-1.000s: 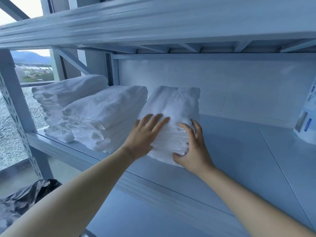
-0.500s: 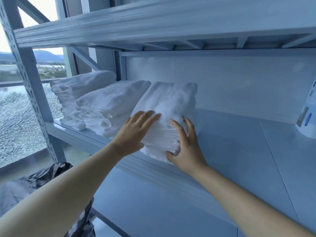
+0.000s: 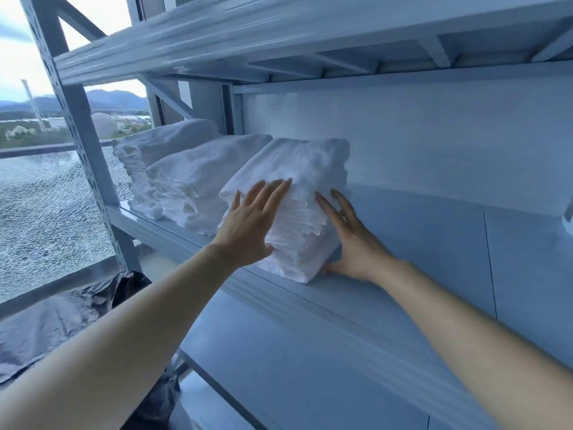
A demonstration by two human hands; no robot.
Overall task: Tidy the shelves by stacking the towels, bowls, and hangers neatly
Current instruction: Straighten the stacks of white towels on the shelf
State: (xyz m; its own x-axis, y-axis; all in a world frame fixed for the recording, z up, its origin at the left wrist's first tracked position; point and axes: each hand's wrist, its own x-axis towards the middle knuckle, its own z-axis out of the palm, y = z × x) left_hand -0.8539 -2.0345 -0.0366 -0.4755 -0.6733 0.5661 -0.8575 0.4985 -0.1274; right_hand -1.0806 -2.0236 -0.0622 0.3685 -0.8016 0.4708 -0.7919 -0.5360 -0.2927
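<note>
Three stacks of folded white towels stand side by side on the pale shelf board [image 3: 403, 231]. The right stack [image 3: 297, 181] is the nearest to me. My left hand [image 3: 251, 221] lies flat with straight fingers against its front left face. My right hand [image 3: 350, 240] presses its right side with spread fingers, the thumb low at the stack's front corner. The middle stack [image 3: 198, 175] touches the right stack, and the left stack [image 3: 161, 150] sits beside the shelf's upright post. No bowls or hangers are in view.
A perforated metal post [image 3: 80, 125] frames the shelf's left end, with a window behind it. The upper shelf [image 3: 279, 29] hangs low overhead. A black plastic bag [image 3: 62, 318] lies on the floor at lower left. A white object [image 3: 569, 218] shows at the right edge.
The view has swung left and closer. My right hand has slid from the stack's front to its right side, low by the shelf. My left hand stays flat on the front.
</note>
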